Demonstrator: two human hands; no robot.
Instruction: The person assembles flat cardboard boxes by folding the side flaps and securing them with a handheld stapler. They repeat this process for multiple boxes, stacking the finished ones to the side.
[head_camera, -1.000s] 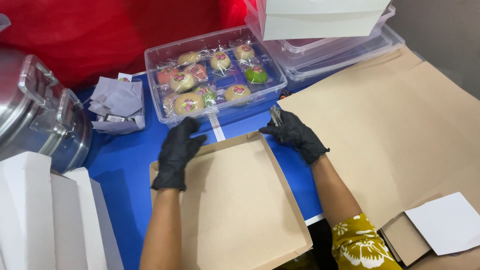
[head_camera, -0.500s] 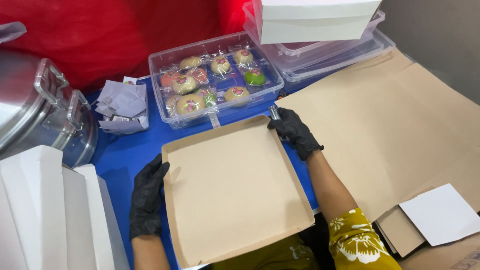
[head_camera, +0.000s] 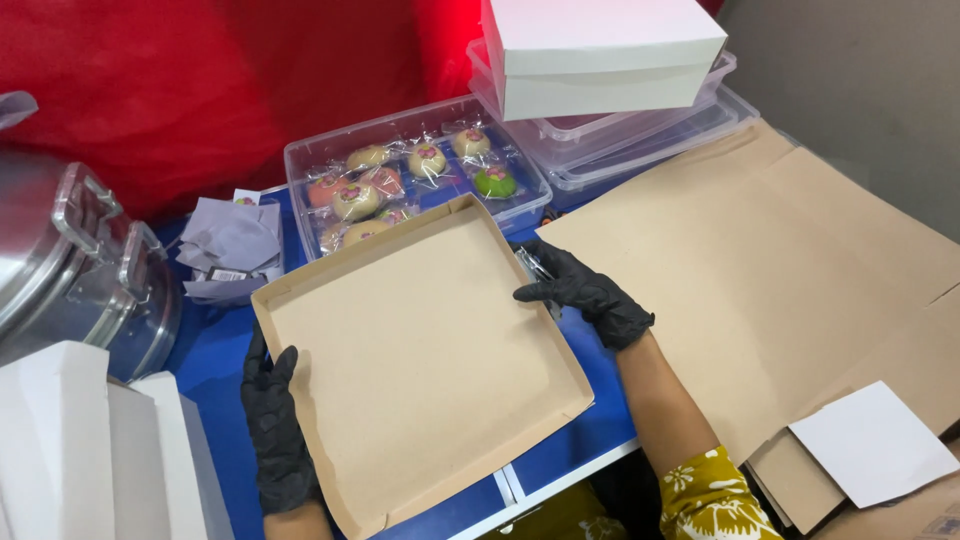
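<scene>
A: What occupies the centre of the frame?

B: A shallow square tray of brown cardboard (head_camera: 420, 360), its low walls folded up, turned like a diamond over the blue bench (head_camera: 215, 355). Both hands wear black gloves.

A: Where does the tray lie relative to each grip?

B: The left hand (head_camera: 272, 420), at lower left, lies along the tray's left wall, fingers curled at the edge and closed on it. The right hand (head_camera: 585, 290), right of centre, presses its fingertips against the tray's right wall; whether this grip closes round the wall cannot be told. The tray thus spans the gap between the two hands.

A: And the surroundings?

B: Just beyond the tray's upper corner stands a clear plastic container of wrapped round pastries (head_camera: 410, 175). At upper right a white lidded carton (head_camera: 600, 55) rests on stacked clear plastic bins (head_camera: 690, 125). Flat brown cardboard sheets (head_camera: 780, 270) fill the right side, with a white card (head_camera: 870, 445) at lower right. A steel pot (head_camera: 70, 270) sits at the left edge, crumpled grey paper (head_camera: 230, 245) beside it.
</scene>
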